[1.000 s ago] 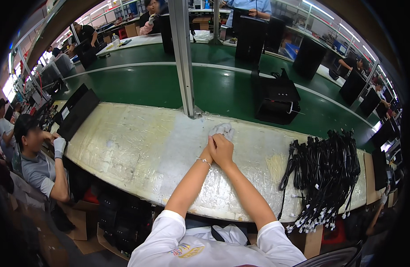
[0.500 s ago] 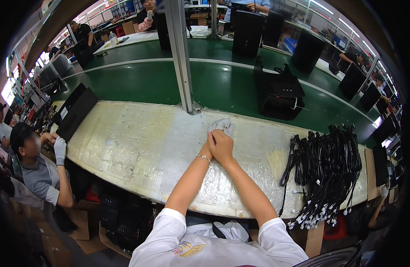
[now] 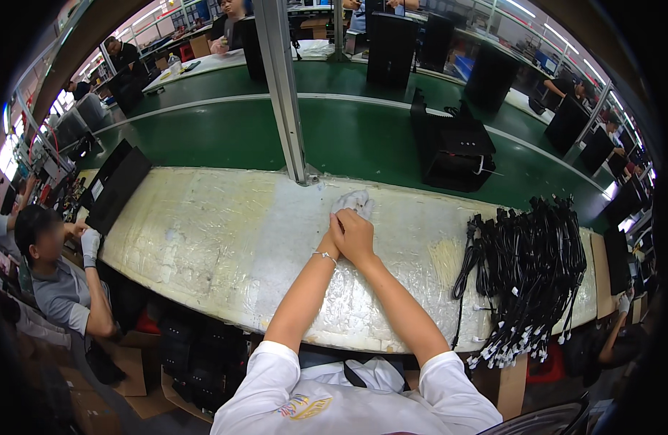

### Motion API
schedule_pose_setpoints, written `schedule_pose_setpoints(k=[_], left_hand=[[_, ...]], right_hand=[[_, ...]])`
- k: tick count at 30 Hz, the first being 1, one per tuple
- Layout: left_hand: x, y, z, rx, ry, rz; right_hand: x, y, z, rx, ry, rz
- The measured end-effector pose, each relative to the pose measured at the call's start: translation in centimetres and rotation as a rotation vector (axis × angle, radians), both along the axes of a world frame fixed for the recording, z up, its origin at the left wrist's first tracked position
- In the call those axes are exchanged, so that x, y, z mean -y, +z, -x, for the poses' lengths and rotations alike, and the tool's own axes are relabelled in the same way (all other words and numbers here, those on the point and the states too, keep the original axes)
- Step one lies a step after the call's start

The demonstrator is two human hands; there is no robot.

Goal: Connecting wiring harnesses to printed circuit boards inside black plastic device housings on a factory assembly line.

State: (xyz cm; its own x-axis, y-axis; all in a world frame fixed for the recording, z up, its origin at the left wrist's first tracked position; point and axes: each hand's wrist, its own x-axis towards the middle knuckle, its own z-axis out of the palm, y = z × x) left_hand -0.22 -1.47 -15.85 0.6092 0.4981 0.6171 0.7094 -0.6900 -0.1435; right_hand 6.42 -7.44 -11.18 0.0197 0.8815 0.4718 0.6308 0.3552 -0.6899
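The person is wearing a white shirt [image 3: 377,417] with loose short sleeves; the left sleeve [image 3: 272,370] and right sleeve [image 3: 446,380] are ending near the elbows in plain hems and leaving both forearms bare. A slanting emblem [image 3: 305,407] is showing yellow, pink and blue on the near front. A thin, pale bracelet [image 3: 324,255] is circling the left wrist, bearing a small charm.

Assembly workshop — green conveyor [image 3: 203,134], heaped cables [image 3: 526,264], probably computer cases [image 3: 457,148]

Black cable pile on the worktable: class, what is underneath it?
The film-covered worktable shows around the black cable pile; whatever lies beneath its dense middle is covered and cannot be seen.
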Motion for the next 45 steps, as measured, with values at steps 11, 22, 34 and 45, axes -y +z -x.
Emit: schedule_pose_setpoints(k=[11,22,34,45], left_hand=[[3.4,6.7,-2.3,1.184,-0.493,0.985],[-1.9,3.9,-2.6,0.258,0.288,0.753],[-1.4,4.0,-3.5,0.254,0.286,0.699],[-2.2,3.2,-2.2,0.207,0.297,0.694]], right_hand=[[6.8,15.5,-4.2,-0.759,0.814,-0.101],[12.5,17.8,-0.6,-1.531,1.34,-0.118],[11.1,17.1,-0.8,-1.452,1.616,0.042],[10.6,15.8,0.2,-1.41,1.659,0.042]])
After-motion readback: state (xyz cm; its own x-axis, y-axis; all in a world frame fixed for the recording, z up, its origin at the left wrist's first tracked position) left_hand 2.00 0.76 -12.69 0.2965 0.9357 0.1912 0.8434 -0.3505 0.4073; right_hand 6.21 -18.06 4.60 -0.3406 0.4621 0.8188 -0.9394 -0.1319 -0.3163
